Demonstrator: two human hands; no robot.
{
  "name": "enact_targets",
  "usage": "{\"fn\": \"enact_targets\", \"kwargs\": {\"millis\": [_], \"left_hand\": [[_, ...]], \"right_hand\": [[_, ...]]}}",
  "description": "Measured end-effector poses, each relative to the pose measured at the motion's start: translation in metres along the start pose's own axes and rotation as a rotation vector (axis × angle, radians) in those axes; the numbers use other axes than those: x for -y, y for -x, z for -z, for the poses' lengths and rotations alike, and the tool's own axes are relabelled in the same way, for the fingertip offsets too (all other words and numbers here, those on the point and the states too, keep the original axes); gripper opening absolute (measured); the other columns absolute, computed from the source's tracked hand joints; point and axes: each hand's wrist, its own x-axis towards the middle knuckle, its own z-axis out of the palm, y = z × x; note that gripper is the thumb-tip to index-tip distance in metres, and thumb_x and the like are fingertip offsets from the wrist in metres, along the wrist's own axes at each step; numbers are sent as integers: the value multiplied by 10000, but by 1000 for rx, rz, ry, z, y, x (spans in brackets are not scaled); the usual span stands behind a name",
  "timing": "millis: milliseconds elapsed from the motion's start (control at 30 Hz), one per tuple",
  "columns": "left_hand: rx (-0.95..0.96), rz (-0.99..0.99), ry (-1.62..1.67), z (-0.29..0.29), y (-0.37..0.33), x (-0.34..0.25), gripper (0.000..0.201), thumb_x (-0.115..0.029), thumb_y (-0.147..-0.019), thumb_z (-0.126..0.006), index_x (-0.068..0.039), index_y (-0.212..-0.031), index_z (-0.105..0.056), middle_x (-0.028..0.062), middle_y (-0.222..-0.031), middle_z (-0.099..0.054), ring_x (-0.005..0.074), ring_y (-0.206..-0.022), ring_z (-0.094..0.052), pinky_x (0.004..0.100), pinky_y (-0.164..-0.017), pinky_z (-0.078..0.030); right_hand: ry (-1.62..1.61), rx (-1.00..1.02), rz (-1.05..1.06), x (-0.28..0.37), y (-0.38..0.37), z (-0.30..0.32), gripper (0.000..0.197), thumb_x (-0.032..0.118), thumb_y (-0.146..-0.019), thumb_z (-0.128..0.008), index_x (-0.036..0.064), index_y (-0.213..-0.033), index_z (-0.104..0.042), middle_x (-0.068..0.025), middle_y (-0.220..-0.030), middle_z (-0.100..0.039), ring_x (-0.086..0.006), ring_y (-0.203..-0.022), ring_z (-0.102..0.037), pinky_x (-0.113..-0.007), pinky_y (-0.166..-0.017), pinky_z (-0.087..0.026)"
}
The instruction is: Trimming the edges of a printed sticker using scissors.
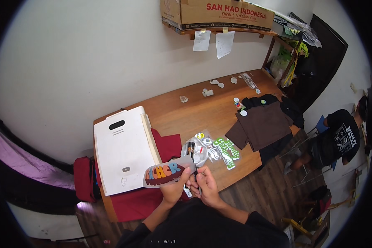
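My left hand (174, 191) pinches a sheet of clear transfer film (163, 173) printed with colourful block lettering. The film is held up above the near edge of the wooden table, tilted toward me. Close beside it, my right hand (208, 188) closes round a slim dark tool that looks like a pair of scissors (195, 175), at the film's right end. My fingers cover most of that tool. A small white printed piece (187, 191) shows under my hands. Just beyond them lie a clear plastic bowl (200, 156), a dark bottle (191, 149) and a green-lettered film (227, 153).
A white heat press (126, 153) stands at the left over dark red cloth (136, 206). Folded brown fabric (264, 124) lies at the right. Film scraps (208, 92) are scattered along the back. A cardboard box (219, 14) rests on a shelf above. A person (339, 138) sits at far right.
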Motion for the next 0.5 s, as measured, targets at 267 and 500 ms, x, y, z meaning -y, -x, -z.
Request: {"fn": "enact_targets", "kwargs": {"millis": [267,500], "left_hand": [[-3,10,6,-1,1,-3,78,8,-815,-604,13,-845,-532,61,-674,-567,100,-501,-525,202,-413,-423],[-7,35,8,-1,1,-3,81,11,-815,-603,11,-841,-526,64,-681,-566,103,-496,-521,203,-409,-420]], "right_hand": [[-13,6,5,-1,1,1,101,199,-963,-374,116,-1006,-338,-31,-701,-415,-44,-497,-323,-157,-414,-268],[14,2,6,-2,2,3,105,199,-963,-375,117,-1012,-333,-26,-693,-407,-42,-486,-308,-157,-410,-262]]}}
